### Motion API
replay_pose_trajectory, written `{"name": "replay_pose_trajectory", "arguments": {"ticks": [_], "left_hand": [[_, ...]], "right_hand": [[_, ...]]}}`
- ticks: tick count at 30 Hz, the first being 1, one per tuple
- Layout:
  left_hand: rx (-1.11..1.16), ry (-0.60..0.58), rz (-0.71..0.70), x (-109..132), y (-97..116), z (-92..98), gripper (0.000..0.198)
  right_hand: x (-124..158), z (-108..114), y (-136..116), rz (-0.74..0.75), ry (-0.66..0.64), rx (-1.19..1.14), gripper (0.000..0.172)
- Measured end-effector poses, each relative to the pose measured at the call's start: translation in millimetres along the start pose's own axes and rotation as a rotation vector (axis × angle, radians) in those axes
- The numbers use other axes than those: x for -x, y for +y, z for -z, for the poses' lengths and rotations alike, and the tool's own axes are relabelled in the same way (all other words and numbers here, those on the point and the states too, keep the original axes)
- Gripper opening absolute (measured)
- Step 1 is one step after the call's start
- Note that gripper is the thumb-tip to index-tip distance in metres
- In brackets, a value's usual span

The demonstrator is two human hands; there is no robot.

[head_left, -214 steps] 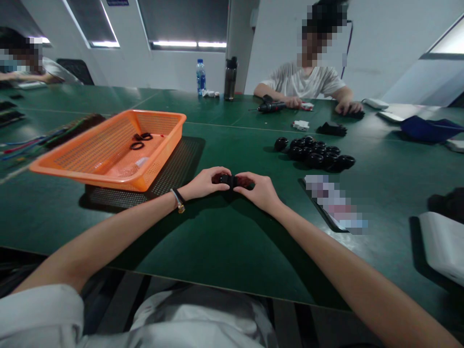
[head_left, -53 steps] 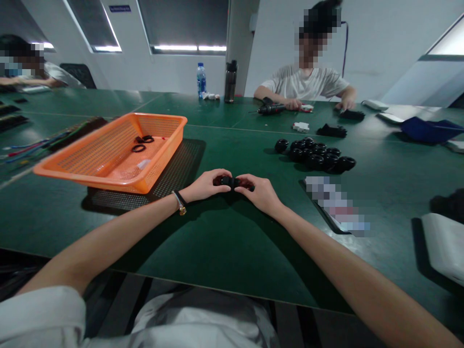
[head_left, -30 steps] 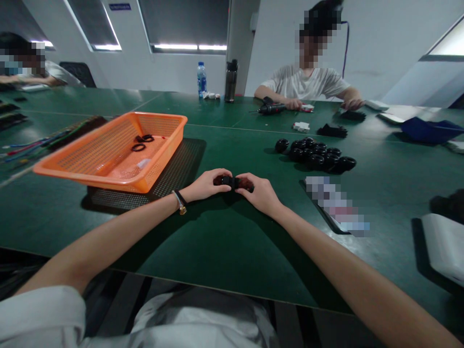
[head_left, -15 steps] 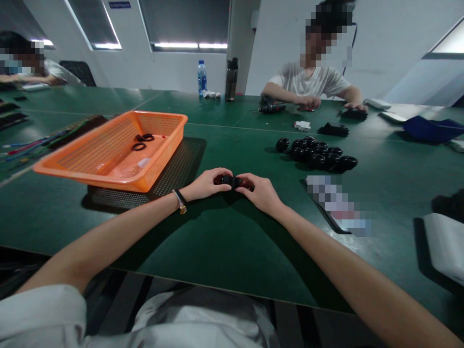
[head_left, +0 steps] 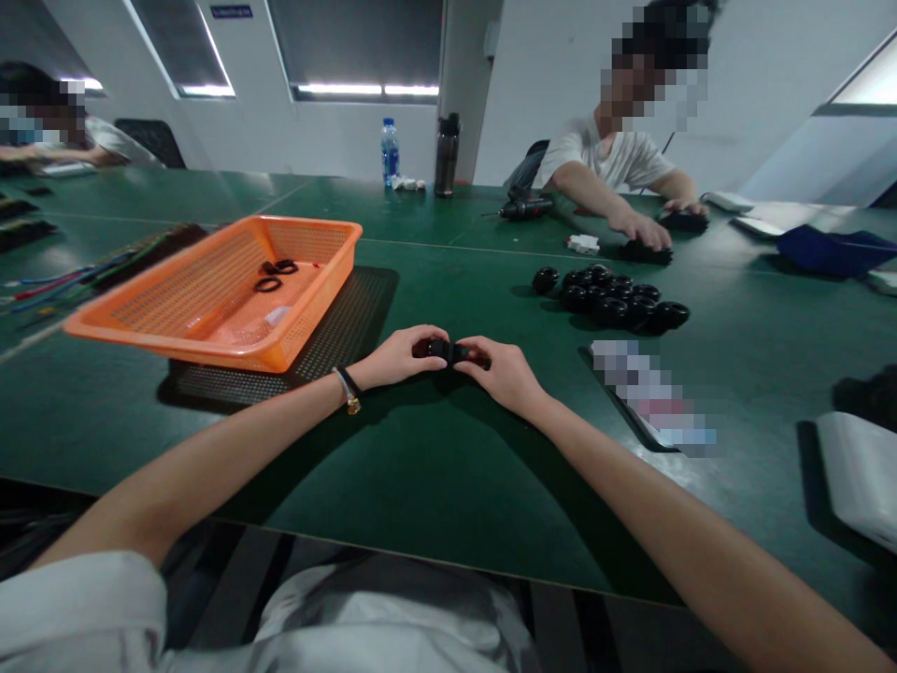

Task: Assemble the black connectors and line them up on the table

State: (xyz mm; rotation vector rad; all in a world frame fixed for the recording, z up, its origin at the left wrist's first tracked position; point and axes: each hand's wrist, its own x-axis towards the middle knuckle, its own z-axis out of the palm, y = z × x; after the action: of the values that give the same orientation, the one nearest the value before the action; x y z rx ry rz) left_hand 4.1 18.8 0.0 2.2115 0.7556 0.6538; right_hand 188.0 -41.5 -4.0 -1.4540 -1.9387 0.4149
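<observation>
My left hand (head_left: 413,353) and my right hand (head_left: 499,366) meet over the middle of the green table (head_left: 434,486). Between their fingertips is a small black part (head_left: 447,352), roughly cylindrical with a wider band in the middle. Thumb and fingers of my left hand pinch its left end; those of my right hand grip its right end. Its exact kind is too small and dark to tell. Several glossy black round parts (head_left: 611,308) lie grouped beyond my right hand. Left of my hands stands an orange perforated basket (head_left: 315,322) with black rings (head_left: 267,283) inside.
A flat pixelated item (head_left: 641,393) lies right of my right arm, a white box (head_left: 859,477) at the right edge. Across the table a co-worker (head_left: 617,159) sits near a power drill (head_left: 524,207). A water bottle (head_left: 390,152) and dark flask (head_left: 447,156) stand at the back.
The co-worker across the table has leaned and reached one hand forward onto a black piece on the table. My hands and the black part stay nearly still.
</observation>
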Motion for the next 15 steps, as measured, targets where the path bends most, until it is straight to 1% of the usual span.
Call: {"name": "replay_pose_trajectory", "arguments": {"ticks": [15], "left_hand": [[0.008, 0.002, -0.001, -0.1, 1.8, -0.2, 0.033]], "right_hand": [[-0.1, 0.0, 1.4, -0.009, -0.028, 0.005, 0.019]]}}
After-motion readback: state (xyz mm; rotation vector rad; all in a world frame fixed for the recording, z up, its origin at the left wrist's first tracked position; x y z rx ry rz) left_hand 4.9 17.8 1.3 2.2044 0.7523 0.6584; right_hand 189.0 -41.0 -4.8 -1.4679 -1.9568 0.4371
